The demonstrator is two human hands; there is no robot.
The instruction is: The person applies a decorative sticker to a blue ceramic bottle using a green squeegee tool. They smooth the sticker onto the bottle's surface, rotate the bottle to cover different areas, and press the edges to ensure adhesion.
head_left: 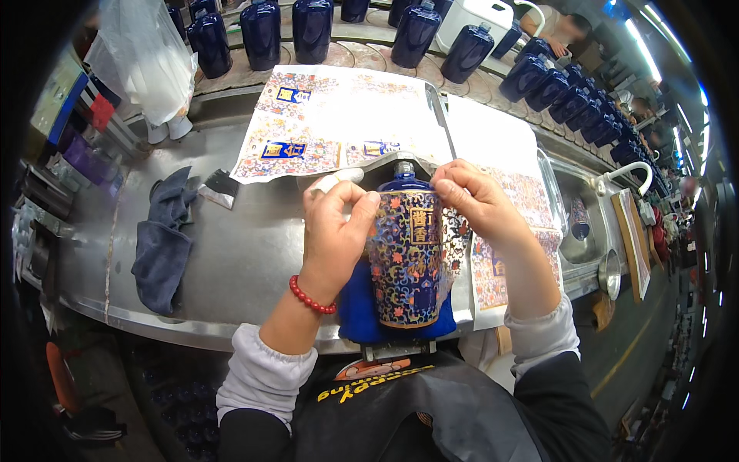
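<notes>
My metal worktop point(239, 246) runs across in front of me. Behind it, the conveyor point(366, 58) carries a long row of dark bottles point(260, 35); the near ones look plain, so I judge them undecorated. On the worktop lie a left sheet point(254, 158) and a right sheet point(543, 208), both with printed patches left on them; glare hides how much has been used.

The bottle point(403, 185) I'm working on lies neck away from me on the blue pad point(356, 312) at the near edge. Its decal point(400, 266) covers the front, from below the shoulder nearly to the base, so I judge that part placed. On the right side a flap stands loose; wrapping and smoothing it seem left to do.

My left hand point(332, 231) is pinched at the decal's upper left corner, my right hand point(489, 199) at its upper right, thumb and finger together on each.
</notes>
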